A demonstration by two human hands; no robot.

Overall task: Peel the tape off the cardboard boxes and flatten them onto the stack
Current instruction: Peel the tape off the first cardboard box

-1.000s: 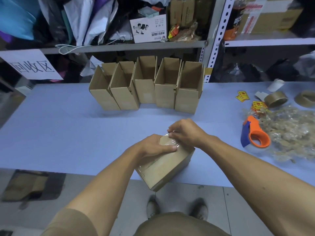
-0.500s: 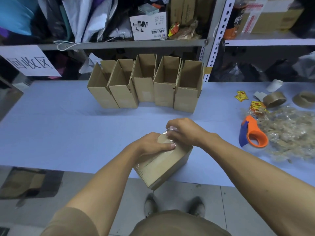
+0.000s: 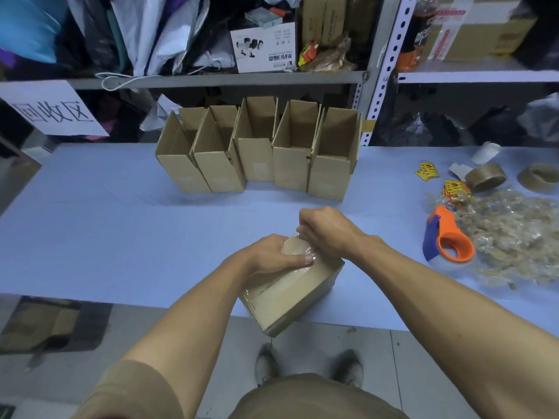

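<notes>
Standing beyond the grip, five open boxes (image 3: 257,149) are lining the worktop (image 3: 90,225); right hand (image 3: 328,231) is pinching tape (image 3: 298,252), left hand (image 3: 269,255) is clasping the sealed box (image 3: 296,291).

I see a small brown cardboard box (image 3: 298,293) lying tilted at the near edge of the blue table, one corner hanging past the edge. A strip of clear glossy tape (image 3: 295,251) runs along its top seam, its far end lifted off the cardboard. Farther back stands a row of five open brown cardboard boxes (image 3: 260,149), upright and side by side, flaps raised, touching one another.
</notes>
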